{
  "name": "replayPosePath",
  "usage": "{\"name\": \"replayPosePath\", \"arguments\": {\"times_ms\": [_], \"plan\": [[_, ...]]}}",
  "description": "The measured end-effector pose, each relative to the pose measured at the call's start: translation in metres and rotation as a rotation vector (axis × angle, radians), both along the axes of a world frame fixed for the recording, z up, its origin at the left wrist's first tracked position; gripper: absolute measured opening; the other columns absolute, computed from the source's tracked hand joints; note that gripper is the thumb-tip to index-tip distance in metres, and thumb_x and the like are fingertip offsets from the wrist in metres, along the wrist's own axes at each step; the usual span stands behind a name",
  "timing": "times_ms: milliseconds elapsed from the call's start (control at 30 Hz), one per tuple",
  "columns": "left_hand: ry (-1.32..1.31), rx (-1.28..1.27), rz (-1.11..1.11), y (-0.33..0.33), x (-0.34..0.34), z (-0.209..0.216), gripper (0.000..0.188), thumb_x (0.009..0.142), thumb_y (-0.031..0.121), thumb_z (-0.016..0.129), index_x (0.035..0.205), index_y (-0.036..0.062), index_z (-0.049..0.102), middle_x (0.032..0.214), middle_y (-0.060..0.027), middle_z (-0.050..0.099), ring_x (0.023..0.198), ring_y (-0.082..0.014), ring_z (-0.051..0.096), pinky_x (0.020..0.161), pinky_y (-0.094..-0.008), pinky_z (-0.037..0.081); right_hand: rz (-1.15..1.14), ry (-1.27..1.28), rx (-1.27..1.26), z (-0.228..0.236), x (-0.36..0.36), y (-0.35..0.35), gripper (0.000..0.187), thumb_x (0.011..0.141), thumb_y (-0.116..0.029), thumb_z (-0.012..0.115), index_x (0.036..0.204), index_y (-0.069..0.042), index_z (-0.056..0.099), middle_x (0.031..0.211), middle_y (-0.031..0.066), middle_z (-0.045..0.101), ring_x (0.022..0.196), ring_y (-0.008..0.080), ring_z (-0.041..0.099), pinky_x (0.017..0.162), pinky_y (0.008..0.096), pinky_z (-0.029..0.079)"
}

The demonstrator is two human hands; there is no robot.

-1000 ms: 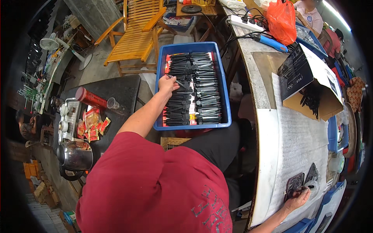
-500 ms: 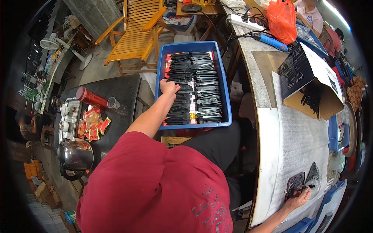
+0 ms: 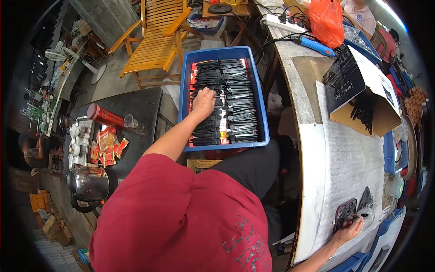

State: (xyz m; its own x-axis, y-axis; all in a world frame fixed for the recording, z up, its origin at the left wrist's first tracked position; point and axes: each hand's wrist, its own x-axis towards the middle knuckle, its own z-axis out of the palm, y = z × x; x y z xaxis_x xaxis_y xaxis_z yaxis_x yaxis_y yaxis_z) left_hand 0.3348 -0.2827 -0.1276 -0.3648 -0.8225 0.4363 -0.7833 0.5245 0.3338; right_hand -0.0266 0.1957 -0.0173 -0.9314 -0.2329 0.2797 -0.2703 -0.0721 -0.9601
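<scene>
Head view: the left hand, fingers curled, is over black pieces lying in two columns in a blue tub; whether it grips one is hidden. On the tabletop, the right hand, fingers bent, is beside a dark tray; its hold is unclear.

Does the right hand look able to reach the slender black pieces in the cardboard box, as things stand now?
Probably yes: the cardboard box opens toward the right hand, and nothing tall seems to block the slender black pieces.
</scene>
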Motion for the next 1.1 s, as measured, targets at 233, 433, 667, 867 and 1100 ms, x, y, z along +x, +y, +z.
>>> {"name": "replayPosePath", "arguments": {"times_ms": [233,433,667,867,1100], "plan": [[-0.299,0.052,-0.061,-0.006,-0.001,0.006,0.010,0.069,0.004,0.049,0.078,0.0061,0.054,0.084,-0.0091,0.050,0.082,-0.0271,0.050,0.066,-0.0366,0.046,0.003,0.004,0.025,0.000,-0.001,0.000,0.015,0.086,-0.018,0.045,0.087,-0.003,0.051,0.067,0.0006,0.049,0.049,0.0043,0.037,0.041,0.0174,0.029],[-0.383,0.027,-0.119,-0.013,-0.009,0.013,0.013,0.070,0.004,0.049,0.079,0.0062,0.056,0.084,-0.0100,0.051,0.082,-0.0262,0.052,0.066,-0.0363,0.047,-0.060,-0.011,0.032,0.007,0.009,-0.009,0.015,0.086,-0.018,0.046,0.084,-0.004,0.051,0.065,0.0003,0.047,0.048,0.0041,0.035,0.040,0.0171,0.029],[-0.500,0.052,-0.151,-0.024,-0.020,0.012,0.013,0.071,0.006,0.048,0.079,0.0037,0.058,0.085,-0.0114,0.053,0.083,-0.0269,0.053,0.067,-0.0363,0.047,-0.030,-0.003,0.054,0.005,0.006,-0.006,0.016,0.087,-0.019,0.045,0.082,-0.004,0.050,0.063,-0.0005,0.045,0.048,0.0040,0.033,0.040,0.0169,0.027],[-0.524,0.040,-0.182,-0.023,-0.016,0.015,0.015,0.072,0.007,0.045,0.084,0.0034,0.055,0.087,-0.0123,0.051,0.084,-0.0276,0.052,0.067,-0.0366,0.047,0.003,0.013,0.059,0.003,0.004,-0.004,0.016,0.087,-0.019,0.045,0.084,-0.004,0.050,0.065,0.0001,0.046,0.049,0.0040,0.035,0.041,0.0168,0.028],[-0.340,-0.021,-0.274,-0.023,0.009,0.025,0.016,0.066,-0.001,0.048,0.081,0.0056,0.049,0.081,-0.0090,0.047,0.080,-0.0270,0.050,0.067,-0.0366,0.044,-0.003,-0.009,0.062,0.002,0.000,-0.001,0.015,0.086,-0.019,0.045,0.085,-0.005,0.051,0.065,-0.0007,0.047,0.049,0.0036,0.036,0.041,0.0163,0.028]]}}
